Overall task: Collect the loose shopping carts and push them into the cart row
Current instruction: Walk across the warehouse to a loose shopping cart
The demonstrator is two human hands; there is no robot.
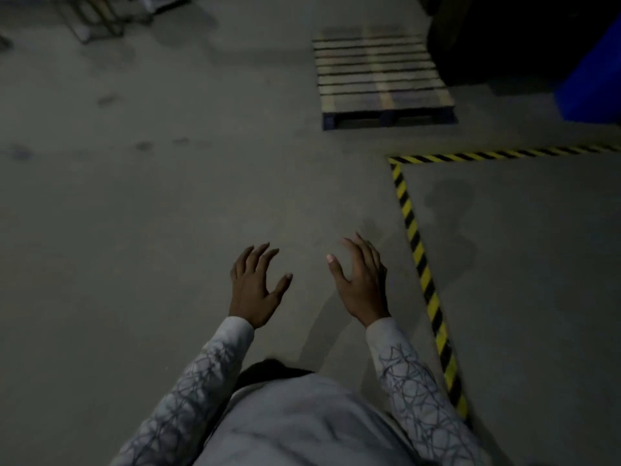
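Note:
My left hand (255, 284) and my right hand (361, 280) are stretched out in front of me over bare grey concrete floor, palms down, fingers spread, holding nothing. Both arms wear pale patterned sleeves. No whole shopping cart shows in this dim view. At the top left a metal frame (97, 18) with thin legs stands on the floor; I cannot tell whether it is a cart.
A wooden pallet (383, 79) lies on the floor ahead to the right. Yellow-and-black hazard tape (420, 250) marks off a floor zone on my right. A blue bin (591, 75) and a dark bulky object (504, 38) stand at the top right.

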